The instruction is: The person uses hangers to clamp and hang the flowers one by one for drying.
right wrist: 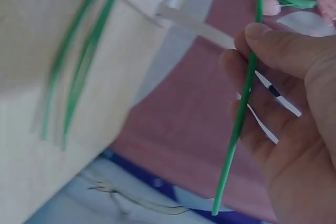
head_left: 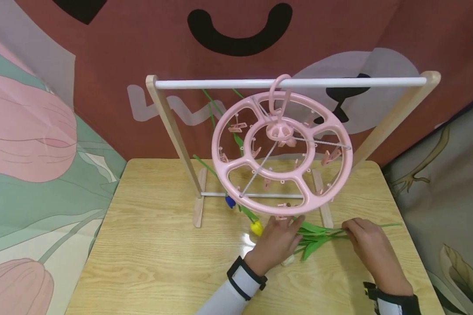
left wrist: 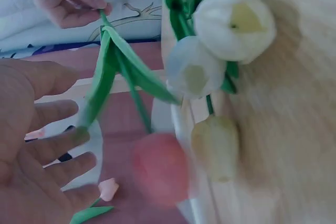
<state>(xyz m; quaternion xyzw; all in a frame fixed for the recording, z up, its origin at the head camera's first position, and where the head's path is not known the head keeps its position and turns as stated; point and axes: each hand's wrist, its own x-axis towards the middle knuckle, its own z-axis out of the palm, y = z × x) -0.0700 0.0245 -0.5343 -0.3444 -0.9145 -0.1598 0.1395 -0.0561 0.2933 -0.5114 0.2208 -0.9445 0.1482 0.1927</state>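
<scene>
My right hand [head_left: 372,247] pinches the green stem [right wrist: 244,98] of an artificial tulip between thumb and fingers, its cut end pointing away below them. The tulip's coral-red bloom [left wrist: 161,169] hangs blurred at the other end, past two long leaves [left wrist: 100,90]. My left hand [head_left: 280,240] is beside those leaves with its fingers spread and nothing gripped, as the left wrist view shows. On the table under the hands lie more tulips, among them a white bloom [left wrist: 236,24] and a cream one [left wrist: 215,148]. In the head view, the left hand hides the red bloom.
Above the hands, a pink round clip hanger [head_left: 307,205] with small clips hangs from the white bar [head_left: 220,84] of a wooden stand [head_left: 173,127]. A blue tulip [head_left: 230,201] and a yellow tulip [head_left: 256,227] show below the ring's left side. Patterned cloth [head_left: 102,109] surrounds the table [head_left: 150,245].
</scene>
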